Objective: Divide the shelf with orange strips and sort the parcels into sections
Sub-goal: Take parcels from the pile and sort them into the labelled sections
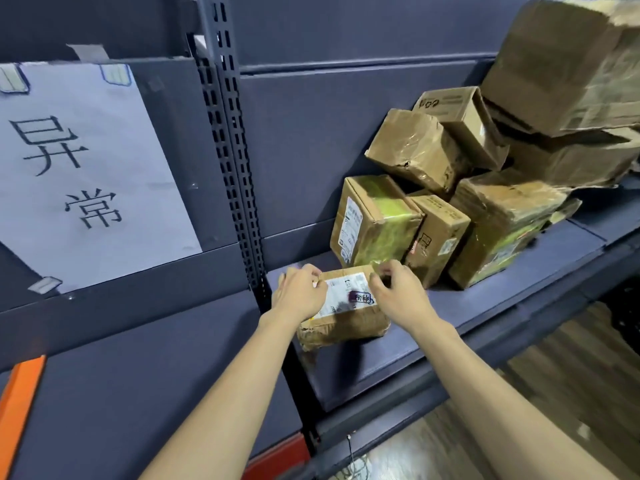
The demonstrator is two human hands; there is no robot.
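The left hand (300, 292) lies over the left end of a small parcel (343, 308), its fingers (313, 271) curled down over the far top edge and holding it. The right hand (398, 292) is at the parcel's right end, fingers (389, 268) bent above the far right corner with the thumb toward the label; whether they press the cardboard or only hover just over it cannot be told. The parcel sits between the two hands, flat on the shelf (450, 306) at its left end, close to the slotted upright (235, 161). Its white label (346, 294) faces up, with a purple stamp on it, and its near side is crumpled.

Just behind it stands a box (374, 220) wrapped in greenish tape, label on its left face. To the right of that box more brown parcels crowd together, and others are stacked on top of them, tilted, reaching up to a large battered carton (568, 64) at the upper right.

On the bay to the left, a paper sign (86, 174) with two handwritten characters is taped to the back panel. An orange strip (20, 403) shows at the lower left edge.
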